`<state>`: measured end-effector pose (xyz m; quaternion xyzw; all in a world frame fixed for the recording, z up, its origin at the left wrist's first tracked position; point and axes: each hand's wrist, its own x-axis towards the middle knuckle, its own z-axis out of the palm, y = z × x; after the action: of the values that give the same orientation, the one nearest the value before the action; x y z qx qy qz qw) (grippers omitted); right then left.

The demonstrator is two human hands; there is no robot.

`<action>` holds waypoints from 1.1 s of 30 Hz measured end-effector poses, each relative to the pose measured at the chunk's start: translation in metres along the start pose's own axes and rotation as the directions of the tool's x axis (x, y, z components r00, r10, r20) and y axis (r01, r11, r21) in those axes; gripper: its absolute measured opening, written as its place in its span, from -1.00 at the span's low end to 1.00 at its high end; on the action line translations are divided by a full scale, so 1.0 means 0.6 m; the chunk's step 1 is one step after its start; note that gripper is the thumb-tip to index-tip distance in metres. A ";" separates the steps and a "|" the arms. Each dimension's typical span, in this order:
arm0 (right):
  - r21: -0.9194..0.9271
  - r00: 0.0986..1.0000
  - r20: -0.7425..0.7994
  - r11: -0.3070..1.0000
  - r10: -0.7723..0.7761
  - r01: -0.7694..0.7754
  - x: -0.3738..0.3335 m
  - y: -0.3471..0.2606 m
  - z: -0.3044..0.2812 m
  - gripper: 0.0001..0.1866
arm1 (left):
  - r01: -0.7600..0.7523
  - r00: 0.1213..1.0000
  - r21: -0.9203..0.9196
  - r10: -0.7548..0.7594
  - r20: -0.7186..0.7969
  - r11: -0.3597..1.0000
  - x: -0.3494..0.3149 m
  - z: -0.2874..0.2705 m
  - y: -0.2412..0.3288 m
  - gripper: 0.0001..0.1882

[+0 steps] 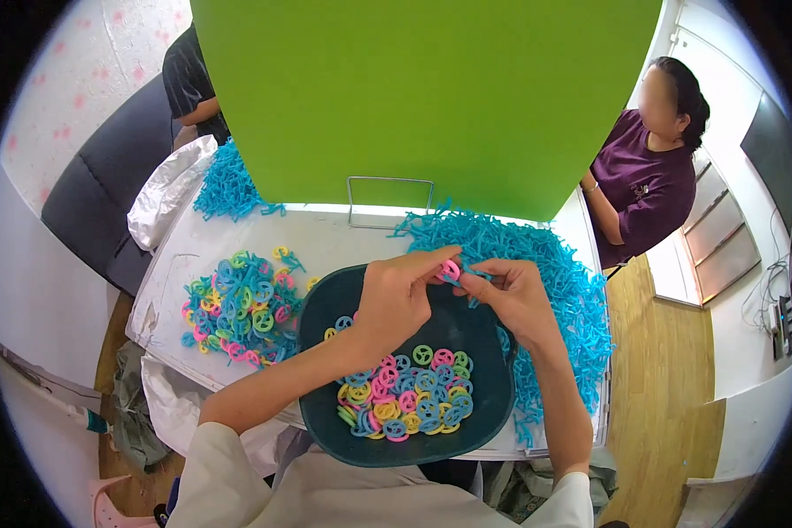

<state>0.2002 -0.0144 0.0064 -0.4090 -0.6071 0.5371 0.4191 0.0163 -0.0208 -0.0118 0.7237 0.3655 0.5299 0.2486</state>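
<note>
Over the far rim of a dark green basin [316, 422], my two hands meet. My left hand [394, 299] pinches a small pink plastic ring with inner spokes [450, 270]. Against that ring, my right hand [517, 301] grips a small blue plastic piece [477, 275] between thumb and fingers; its exact shape is partly hidden. In the basin lie many loose spoked rings [407, 400] in pink, blue, yellow and green. Right of the basin spreads a large heap of blue branched plastic pieces [561, 295].
On the white table [312, 231], a pile of mixed coloured rings and blue pieces [242, 308] sits left of the basin. Another blue heap [224, 185] lies farther back. A green panel [422, 97] with a wire stand [390, 180] blocks the far side. A person [651, 167] sits right; another's sleeve [187, 75] shows left.
</note>
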 end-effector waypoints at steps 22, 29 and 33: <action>0.092 0.998 0.018 0.994 -0.065 0.063 -0.004 -0.018 -0.001 -0.64 | 0.496 0.868 -0.449 -0.441 0.228 0.743 0.035 -0.031 0.023 -0.75; 0.115 0.943 0.086 0.943 -0.321 0.311 0.001 -0.008 0.002 -0.58 | 0.671 0.723 -0.615 -0.550 0.418 0.415 0.036 -0.018 0.012 -0.72; -0.329 0.828 0.080 0.770 -0.555 0.547 0.014 0.012 -0.009 -0.66 | 0.889 0.442 -0.409 -0.622 0.647 0.207 0.036 -0.005 0.016 -0.77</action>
<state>0.2029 -0.0044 0.0001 -0.2844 -0.7784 0.2739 0.4880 0.0197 -0.0095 0.0090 0.3621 0.3907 0.2919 0.7943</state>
